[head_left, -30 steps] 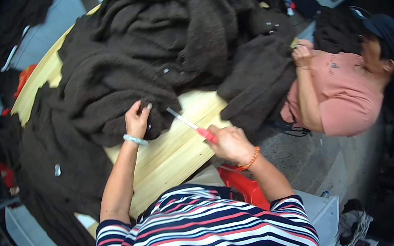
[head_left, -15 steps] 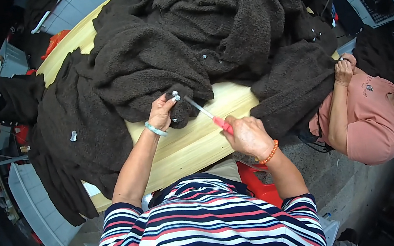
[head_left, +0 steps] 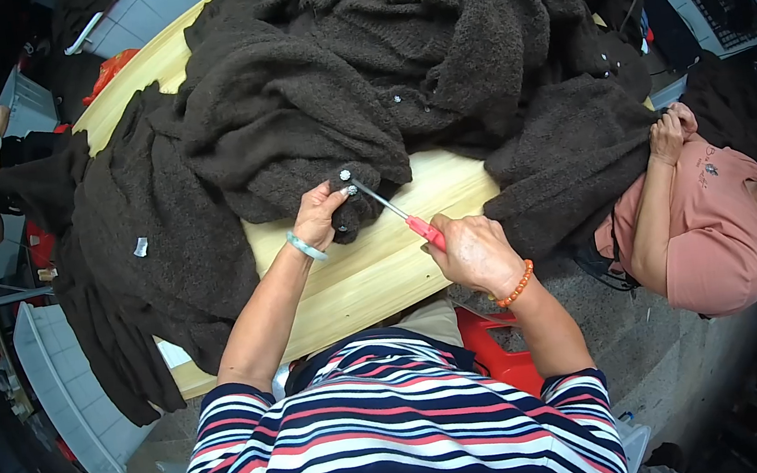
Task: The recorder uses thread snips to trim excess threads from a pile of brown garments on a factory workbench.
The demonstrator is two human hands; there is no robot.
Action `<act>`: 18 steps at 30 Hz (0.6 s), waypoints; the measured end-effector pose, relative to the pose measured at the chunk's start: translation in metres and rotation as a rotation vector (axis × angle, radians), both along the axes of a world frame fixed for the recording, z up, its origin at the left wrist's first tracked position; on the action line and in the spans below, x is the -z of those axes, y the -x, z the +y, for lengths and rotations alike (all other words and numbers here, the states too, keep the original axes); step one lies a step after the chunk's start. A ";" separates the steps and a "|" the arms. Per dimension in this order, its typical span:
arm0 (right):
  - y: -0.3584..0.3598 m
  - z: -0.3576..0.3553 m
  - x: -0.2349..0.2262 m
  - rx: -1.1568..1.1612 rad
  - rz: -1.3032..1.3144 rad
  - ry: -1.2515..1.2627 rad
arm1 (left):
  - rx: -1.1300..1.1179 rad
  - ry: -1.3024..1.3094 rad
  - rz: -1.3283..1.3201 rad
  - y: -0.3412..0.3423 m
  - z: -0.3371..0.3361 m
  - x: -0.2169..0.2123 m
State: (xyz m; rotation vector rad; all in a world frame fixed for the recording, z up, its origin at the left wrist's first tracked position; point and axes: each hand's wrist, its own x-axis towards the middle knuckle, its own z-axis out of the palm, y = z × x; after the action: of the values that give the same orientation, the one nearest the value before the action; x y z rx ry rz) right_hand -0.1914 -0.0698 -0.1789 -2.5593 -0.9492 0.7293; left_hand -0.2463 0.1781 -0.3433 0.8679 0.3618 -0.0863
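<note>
Left fingers (head_left: 330,205) pinch dark brown fabric (head_left: 285,124) beside two shiny buttons (head_left: 346,175); right fingers (head_left: 461,229) closed around red-handled tool (head_left: 423,228), metal tip (head_left: 361,187) right by buttons, contact unclear. Fabric heaped on wooden desk (head_left: 357,288); co-worker (head_left: 717,232) in pink at right.

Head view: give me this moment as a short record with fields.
Left hand: pinching brown fabric beside silvery studs
Right hand: grip closed around red-handled tool
Tool position: tip close to the studs; contact unclear
Surface: pale wooden table under the fabric
Nearby: person in pink on the right
</note>
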 end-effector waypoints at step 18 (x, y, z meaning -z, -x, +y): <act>0.034 -0.022 0.009 0.034 -0.058 0.005 | -0.221 0.567 0.090 0.014 0.001 -0.004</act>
State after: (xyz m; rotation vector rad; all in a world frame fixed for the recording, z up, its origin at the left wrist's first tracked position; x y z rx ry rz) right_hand -0.2249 -0.0922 -0.1877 -2.6073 -0.9200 0.6525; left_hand -0.2603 0.1792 -0.3391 0.2612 0.4844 -0.0200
